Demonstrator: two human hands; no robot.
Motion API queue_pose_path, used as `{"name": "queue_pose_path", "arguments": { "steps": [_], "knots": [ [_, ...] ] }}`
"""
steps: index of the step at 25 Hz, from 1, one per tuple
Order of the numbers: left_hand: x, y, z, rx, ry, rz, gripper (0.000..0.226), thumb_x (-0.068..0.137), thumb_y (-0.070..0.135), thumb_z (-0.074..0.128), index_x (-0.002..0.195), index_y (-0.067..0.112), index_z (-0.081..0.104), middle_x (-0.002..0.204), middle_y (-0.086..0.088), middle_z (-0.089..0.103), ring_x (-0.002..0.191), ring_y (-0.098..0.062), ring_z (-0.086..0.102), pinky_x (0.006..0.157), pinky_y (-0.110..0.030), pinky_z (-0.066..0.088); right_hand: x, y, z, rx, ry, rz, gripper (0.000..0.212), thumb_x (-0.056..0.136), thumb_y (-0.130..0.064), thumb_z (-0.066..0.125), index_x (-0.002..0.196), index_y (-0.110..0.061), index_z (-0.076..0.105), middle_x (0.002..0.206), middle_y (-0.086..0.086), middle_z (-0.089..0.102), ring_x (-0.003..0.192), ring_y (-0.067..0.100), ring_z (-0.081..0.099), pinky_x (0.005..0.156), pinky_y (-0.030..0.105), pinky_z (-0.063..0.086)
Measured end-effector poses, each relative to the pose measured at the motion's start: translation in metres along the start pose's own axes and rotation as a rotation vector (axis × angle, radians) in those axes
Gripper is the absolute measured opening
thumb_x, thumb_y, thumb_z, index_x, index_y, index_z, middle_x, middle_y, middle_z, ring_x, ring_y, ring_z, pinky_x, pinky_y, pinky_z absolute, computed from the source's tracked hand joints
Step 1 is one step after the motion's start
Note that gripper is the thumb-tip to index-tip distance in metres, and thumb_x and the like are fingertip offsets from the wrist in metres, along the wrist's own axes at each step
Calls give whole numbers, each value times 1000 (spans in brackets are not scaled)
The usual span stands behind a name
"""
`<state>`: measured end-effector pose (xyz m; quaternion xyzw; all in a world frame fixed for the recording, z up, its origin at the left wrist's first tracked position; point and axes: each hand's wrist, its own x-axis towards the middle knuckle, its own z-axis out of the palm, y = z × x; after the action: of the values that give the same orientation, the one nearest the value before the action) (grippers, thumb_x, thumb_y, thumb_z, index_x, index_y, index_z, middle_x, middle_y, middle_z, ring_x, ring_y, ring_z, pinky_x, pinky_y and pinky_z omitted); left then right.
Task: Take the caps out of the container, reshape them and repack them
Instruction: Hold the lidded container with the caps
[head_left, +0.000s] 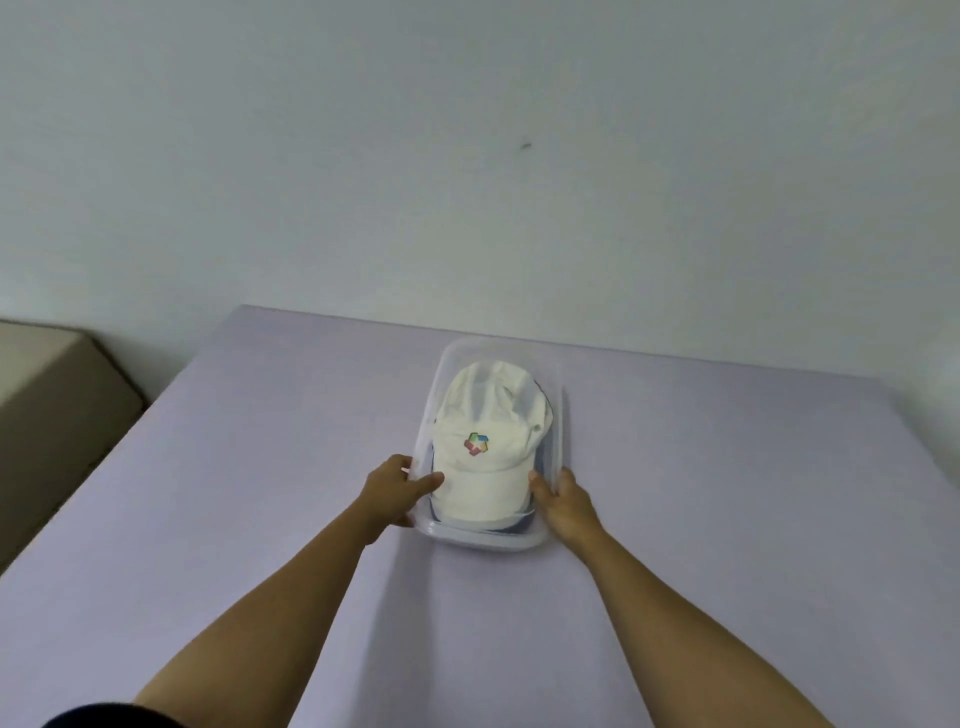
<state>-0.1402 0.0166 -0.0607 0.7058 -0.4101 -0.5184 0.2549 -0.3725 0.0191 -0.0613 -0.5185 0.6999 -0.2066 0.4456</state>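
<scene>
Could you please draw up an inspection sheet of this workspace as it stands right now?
Surface: lavender surface, smooth, bearing one container.
Job's things: clear container holds a white cap with a multicoloured logo, brim toward the person; a darker cap shows beneath it.
Clutter: nothing seen.
Hands: left hand and right hand grip the container's side walls near its front end, thumbs inside by the white cap's brim.
Cables: nothing seen.
Surroundings: pale wall with a small dark mark; beige furniture at the left.
</scene>
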Motion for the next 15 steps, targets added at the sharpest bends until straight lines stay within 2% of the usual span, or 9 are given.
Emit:
{"name": "queue_pose_path", "arguments": {
  "steps": [6, 9, 11, 15],
  "knots": [
    [-19, 7, 73, 26, -54, -54, 48, 81, 33, 71, 114, 11, 42, 112, -9, 50, 100, -30, 59, 72, -42, 60, -6, 59, -49, 45, -22, 77, 73, 94, -46, 42, 147, -3, 16, 153, 16, 26, 139, 28, 30, 111, 33, 27],
    [-20, -3, 82, 45, -48, -64, 52, 81, 35, 70, 118, 10, 42, 111, -8, 50, 101, -30, 58, 74, -40, 59, -4, 72, -48, 89, -76, 118, 75, 94, -47, 42, 148, -7, 9, 156, 13, 18, 143, 27, 23, 115, 36, 23],
    [-20, -9, 86, 96, 8, -59, 59, 81, 41, 69, 122, 7, 43, 108, -6, 52, 98, -27, 57, 75, -37, 56, -1, 73, -47, 152, -86, 155, 77, 93, -47, 44, 149, -10, 7, 157, 11, 17, 142, 28, 23, 115, 40, 26],
    [-29, -9, 99, 352, 222, -117, 70, 79, 59, 61, 111, -1, 47, 92, -8, 52, 83, -22, 51, 70, -32, 44, -1, 69, -37, 272, -31, 212, 81, 88, -51, 50, 148, -16, 9, 153, 10, 26, 137, 30, 32, 109, 44, 33]
  ]
}}
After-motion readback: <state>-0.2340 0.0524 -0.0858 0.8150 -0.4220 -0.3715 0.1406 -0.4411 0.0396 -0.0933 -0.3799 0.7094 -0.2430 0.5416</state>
